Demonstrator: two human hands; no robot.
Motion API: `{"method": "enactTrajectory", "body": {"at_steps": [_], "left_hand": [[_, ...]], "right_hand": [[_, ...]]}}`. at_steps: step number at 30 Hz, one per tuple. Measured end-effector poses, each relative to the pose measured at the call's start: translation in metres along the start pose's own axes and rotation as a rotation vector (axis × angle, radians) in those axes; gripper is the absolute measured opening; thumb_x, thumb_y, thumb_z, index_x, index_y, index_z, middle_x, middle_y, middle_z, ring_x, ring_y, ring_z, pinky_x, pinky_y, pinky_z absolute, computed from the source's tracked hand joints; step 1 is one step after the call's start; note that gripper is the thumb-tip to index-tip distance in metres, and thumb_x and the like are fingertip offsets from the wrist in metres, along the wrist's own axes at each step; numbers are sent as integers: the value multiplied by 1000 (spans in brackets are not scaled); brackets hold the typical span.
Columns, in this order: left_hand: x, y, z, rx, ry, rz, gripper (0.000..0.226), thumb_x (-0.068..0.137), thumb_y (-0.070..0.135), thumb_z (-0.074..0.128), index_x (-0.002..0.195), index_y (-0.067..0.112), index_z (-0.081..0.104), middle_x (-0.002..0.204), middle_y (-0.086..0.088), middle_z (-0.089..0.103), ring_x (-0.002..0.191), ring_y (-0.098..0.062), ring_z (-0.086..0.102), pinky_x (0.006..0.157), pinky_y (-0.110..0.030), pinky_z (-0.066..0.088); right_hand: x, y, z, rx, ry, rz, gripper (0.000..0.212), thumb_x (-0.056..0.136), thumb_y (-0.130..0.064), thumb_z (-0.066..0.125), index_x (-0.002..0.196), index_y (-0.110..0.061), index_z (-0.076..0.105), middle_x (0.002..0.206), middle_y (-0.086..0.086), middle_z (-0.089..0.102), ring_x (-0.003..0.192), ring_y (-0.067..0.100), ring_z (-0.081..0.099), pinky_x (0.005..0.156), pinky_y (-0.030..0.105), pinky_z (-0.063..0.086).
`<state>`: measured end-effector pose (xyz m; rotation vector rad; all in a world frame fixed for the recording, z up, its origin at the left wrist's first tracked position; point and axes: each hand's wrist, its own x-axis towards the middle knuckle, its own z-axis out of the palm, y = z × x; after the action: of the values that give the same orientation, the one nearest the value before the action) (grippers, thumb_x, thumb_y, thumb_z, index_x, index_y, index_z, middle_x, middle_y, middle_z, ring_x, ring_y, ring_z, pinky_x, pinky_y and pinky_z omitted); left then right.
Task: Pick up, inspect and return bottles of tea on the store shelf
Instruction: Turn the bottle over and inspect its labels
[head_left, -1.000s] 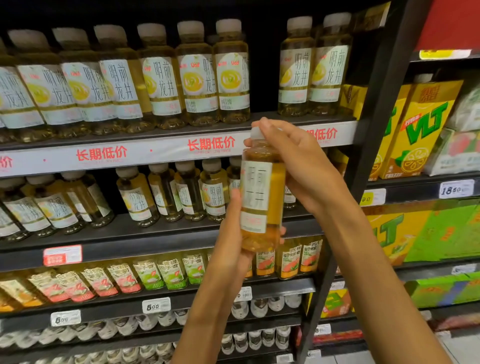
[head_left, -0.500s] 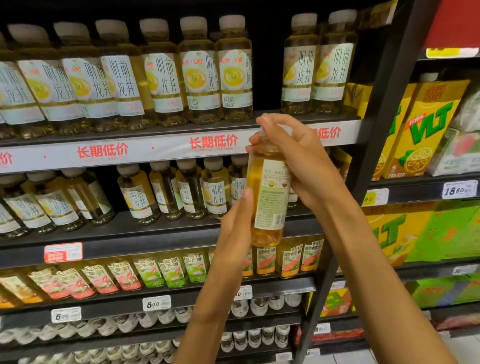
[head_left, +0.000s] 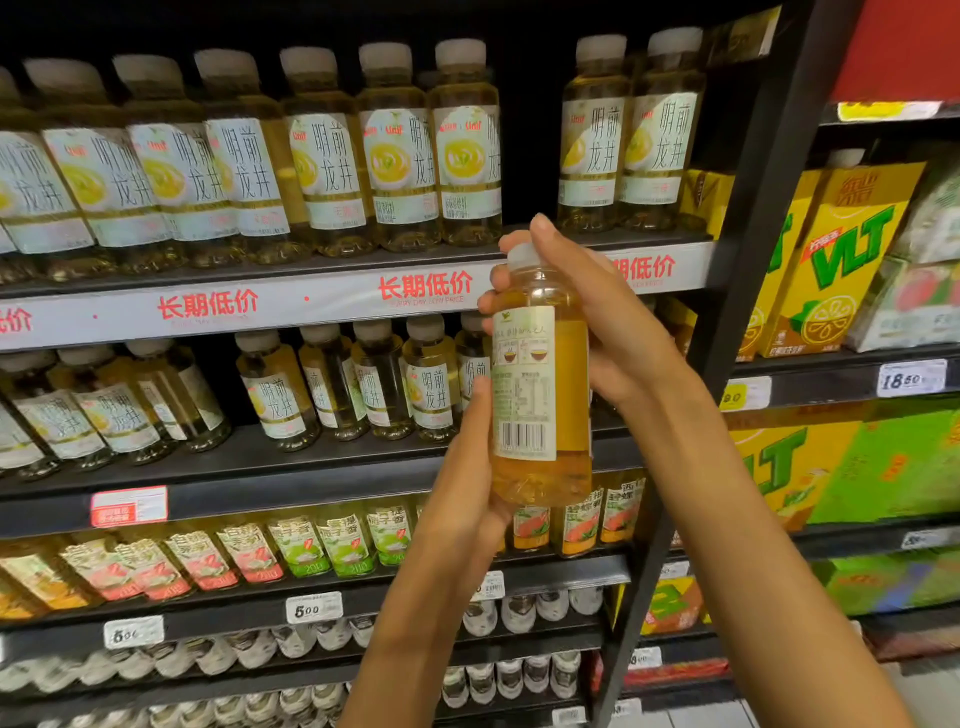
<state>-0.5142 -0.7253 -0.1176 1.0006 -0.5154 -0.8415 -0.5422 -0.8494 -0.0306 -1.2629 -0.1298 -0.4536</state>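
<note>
The right hand (head_left: 597, 322) is curling round the tea bottle (head_left: 540, 395)'s neck while the left hand (head_left: 467, 478) is cradling its base. If either grip is loosening, the bottle is likely slipping onto the shelf (head_left: 311, 467) below.

Yellow VLT cartons (head_left: 836, 265) stand right of the black shelf upright (head_left: 727, 332); green multipacks (head_left: 878, 462) below them; white price tag (head_left: 911, 378) between

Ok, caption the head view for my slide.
Both hands, left hand and right hand, hold a tea bottle upright, barcode side facing the camera, before stocked shelves.
</note>
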Motion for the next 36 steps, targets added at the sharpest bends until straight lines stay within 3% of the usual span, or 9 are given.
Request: {"method": "enactTrajectory", "body": {"at_steps": [3,6,10,14,17,25,30,33,36], "left_hand": [[-6,1,-1,149,58,117,79,70,76,51,129,24,57,115,-5,71,108,-25,66,96,-46,51],[-10,-2,4,146,77,136,65,77,71,52,117,22,66,104,-7,74,95,-24,71,82,-39,58],[-12,3,6,-242,-23,-46,70,81,67,45,101,5,71,79,-16,69,60,-23,66,52,-30,55],[-17,9,10,-595,-250,-239,78,89,67,39,94,-5,67,77,-15,64,57,-21,64,50,-28,54],[-21,11,11,-686,-299,-255,78,91,64,40,98,-10,64,80,-19,64,62,-26,66,55,-33,58],[-16,6,7,-345,-52,-144,71,93,57,33,83,3,78,85,-25,71,69,-30,72,61,-37,60],[-22,11,12,-406,-85,-152,65,75,54,60,108,-3,65,86,-20,67,68,-26,67,61,-34,58],[-26,18,19,-594,-116,-173,62,79,45,66,120,-1,59,97,-17,64,72,-26,67,63,-36,58],[-28,25,24,-749,-118,-171,65,81,43,70,128,0,56,109,-17,63,76,-29,69,66,-40,59]], "right_hand": [[-2,-1,1,-197,114,-62,21,96,-29,54,104,-11,61,81,4,68,80,18,69,74,28,57],[-2,0,4,-306,134,-35,23,94,-35,56,100,-14,64,85,0,71,86,16,70,75,27,57],[-3,1,0,-231,52,65,27,95,-32,53,107,-11,65,100,11,69,95,22,66,88,35,53],[-1,12,1,137,-36,192,29,89,-32,54,104,-9,63,92,13,70,90,27,70,85,39,55],[3,17,1,143,-1,258,35,96,-36,49,91,-5,65,84,15,68,75,21,69,72,33,59],[8,13,0,-83,54,143,17,97,-23,54,90,-9,60,78,9,71,75,21,70,68,30,58],[8,20,0,-178,135,191,25,95,-31,56,81,-11,65,82,11,68,89,30,64,89,43,52],[6,27,-5,22,86,345,26,82,-34,67,94,-12,61,76,8,69,85,27,67,85,41,54],[2,40,-11,169,78,457,26,88,-38,64,92,-13,60,71,5,68,69,16,68,69,31,55]]}}
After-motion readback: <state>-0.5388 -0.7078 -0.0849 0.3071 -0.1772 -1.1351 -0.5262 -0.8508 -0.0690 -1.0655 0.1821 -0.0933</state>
